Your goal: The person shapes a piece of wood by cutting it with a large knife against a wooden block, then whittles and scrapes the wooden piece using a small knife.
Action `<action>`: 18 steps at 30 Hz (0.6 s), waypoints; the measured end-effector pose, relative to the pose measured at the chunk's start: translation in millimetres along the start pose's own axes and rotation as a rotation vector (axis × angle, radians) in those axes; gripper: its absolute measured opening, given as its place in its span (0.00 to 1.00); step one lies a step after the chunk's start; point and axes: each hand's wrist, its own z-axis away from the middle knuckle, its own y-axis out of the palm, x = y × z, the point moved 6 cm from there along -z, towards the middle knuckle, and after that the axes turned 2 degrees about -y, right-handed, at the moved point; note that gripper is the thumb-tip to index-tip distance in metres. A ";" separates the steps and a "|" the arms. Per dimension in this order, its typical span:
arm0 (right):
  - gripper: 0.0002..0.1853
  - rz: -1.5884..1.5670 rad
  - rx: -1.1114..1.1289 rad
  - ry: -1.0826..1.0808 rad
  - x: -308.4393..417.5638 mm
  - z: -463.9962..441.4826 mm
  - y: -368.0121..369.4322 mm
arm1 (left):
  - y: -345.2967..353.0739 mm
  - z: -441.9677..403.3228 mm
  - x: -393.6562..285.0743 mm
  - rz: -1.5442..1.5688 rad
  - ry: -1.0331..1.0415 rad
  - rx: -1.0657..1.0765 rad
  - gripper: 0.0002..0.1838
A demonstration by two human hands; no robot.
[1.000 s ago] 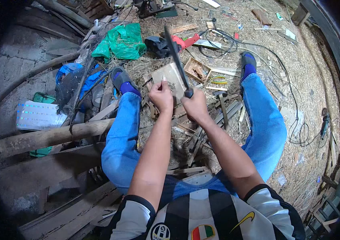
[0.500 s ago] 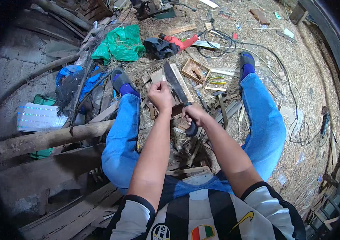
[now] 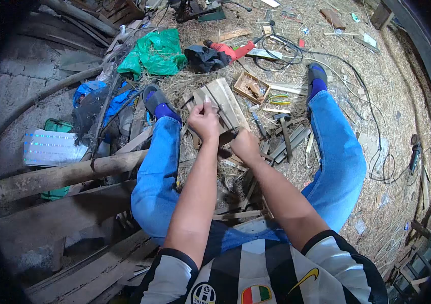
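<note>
My right hand [image 3: 246, 146] is wrapped round the dark handle of a machete [image 3: 221, 110], mostly hidden by the fingers. Its blade is seen nearly edge-on, slanting up and left above a pale wooden block [image 3: 233, 107] on the ground. Whether the blade touches the block I cannot tell. Beside the blade, my left hand [image 3: 204, 122] is closed in a pinch with the thumb up. What lies between its fingertips is too small to make out.
A hammer [image 3: 285, 137] and a small wooden box of scraps [image 3: 251, 87] lie right of the block. Beyond are a red power tool [image 3: 236, 51], its dark cable [image 3: 296, 57] and a green plastic bag [image 3: 155, 53]. A wooden pole [image 3: 68, 175] runs along the left.
The machete has turned from showing its broad side to nearly edge-on. My right hand has rolled over, hiding the handle. My left hand stays in almost the same place.
</note>
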 end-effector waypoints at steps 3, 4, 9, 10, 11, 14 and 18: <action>0.09 -0.475 0.319 0.293 -20.9 -8.7 16.2 | -0.1 -1.1 -2.0 -0.027 0.044 0.019 0.14; 0.06 -0.714 0.481 0.439 -25.9 -6.6 23.8 | -0.2 -1.3 1.9 -0.001 0.006 0.012 0.15; 0.07 -0.383 0.140 0.020 -4.5 -16.8 -11.0 | -2.8 -1.9 18.1 0.094 -0.095 -0.015 0.16; 0.08 -0.217 -0.032 -0.147 13.4 -14.1 -29.3 | -3.4 -1.3 16.0 0.095 -0.099 -0.017 0.16; 0.08 -0.213 -0.028 -0.145 22.7 -8.8 -34.9 | -4.3 -0.6 13.6 0.091 -0.088 -0.013 0.16; 0.11 -0.445 -0.210 -0.199 66.8 18.9 -77.8 | -6.5 -4.5 16.2 -0.009 0.015 -0.053 0.17; 0.12 0.056 -0.044 -0.099 -14.7 11.3 5.0 | -6.8 2.3 0.3 -0.042 0.036 -0.049 0.16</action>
